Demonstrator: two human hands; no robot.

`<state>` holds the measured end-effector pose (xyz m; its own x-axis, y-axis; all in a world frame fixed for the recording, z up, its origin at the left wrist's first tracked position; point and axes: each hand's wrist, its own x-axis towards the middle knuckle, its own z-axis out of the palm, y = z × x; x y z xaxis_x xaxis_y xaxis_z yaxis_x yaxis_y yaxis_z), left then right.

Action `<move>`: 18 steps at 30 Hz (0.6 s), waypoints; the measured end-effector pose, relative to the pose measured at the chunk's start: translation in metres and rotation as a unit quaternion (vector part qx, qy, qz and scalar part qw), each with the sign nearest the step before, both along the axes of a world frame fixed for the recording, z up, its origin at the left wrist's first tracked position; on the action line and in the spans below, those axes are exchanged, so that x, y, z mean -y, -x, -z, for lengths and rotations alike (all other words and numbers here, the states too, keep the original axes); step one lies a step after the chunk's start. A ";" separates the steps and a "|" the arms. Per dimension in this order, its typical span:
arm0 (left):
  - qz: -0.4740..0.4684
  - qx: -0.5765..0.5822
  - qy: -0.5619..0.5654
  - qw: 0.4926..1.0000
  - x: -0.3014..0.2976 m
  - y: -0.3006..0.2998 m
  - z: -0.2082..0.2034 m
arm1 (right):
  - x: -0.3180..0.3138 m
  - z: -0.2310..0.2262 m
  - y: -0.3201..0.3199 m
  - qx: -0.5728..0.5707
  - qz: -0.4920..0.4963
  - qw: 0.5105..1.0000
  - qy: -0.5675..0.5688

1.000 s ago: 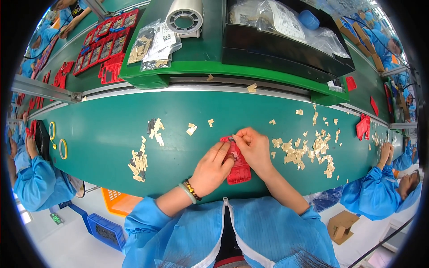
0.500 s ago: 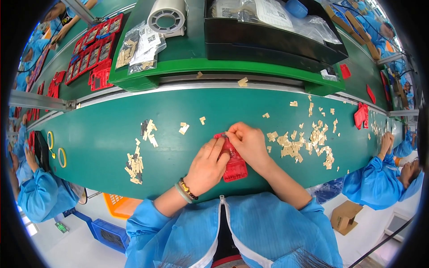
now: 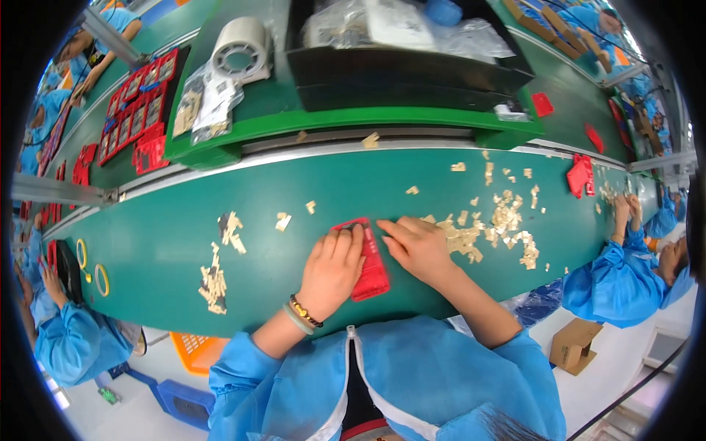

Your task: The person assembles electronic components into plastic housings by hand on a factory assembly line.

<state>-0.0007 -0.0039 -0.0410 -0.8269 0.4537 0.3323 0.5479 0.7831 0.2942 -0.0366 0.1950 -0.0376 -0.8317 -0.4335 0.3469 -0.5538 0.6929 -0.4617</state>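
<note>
A red flat plastic tray [image 3: 371, 272] lies on the green conveyor belt [image 3: 162, 242] in front of me. My left hand [image 3: 332, 268] rests flat on its left side, fingers together and pointing away from me. My right hand [image 3: 417, 246] lies beside the tray's right edge, fingers stretched toward its top end. Small beige pieces [image 3: 471, 235] are scattered just right of my right hand. Whether either hand pinches a piece is hidden.
More beige pieces [image 3: 215, 275] lie in heaps at the left of the belt. A tape roll [image 3: 239, 48], clear bags [image 3: 206, 103] and a black bin [image 3: 412, 66] sit on the raised shelf. Red trays [image 3: 136, 106] are stacked far left. Other workers in blue [image 3: 632, 272] sit at both sides.
Both hands have lowered onto the belt; the left hand now lies flat on the red tray, and the right hand has spread out beside it.
</note>
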 end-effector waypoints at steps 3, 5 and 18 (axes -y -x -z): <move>-0.059 0.041 0.060 0.996 -0.011 0.007 -0.005 | -0.064 -0.002 0.009 0.029 0.147 0.988 0.031; -0.056 0.050 0.059 0.995 -0.009 0.008 0.000 | -0.131 0.007 0.023 -0.047 0.266 0.963 0.009; 0.180 0.042 0.101 0.978 0.011 -0.043 -0.019 | -0.492 0.039 0.072 -0.049 0.406 0.867 -0.283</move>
<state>0.0420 -0.0153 -0.0224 -0.6217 0.7699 0.1441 0.7796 0.5905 0.2088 -0.1088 0.6871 -0.0762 -0.9210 0.1581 0.3560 0.2063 0.9732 0.1017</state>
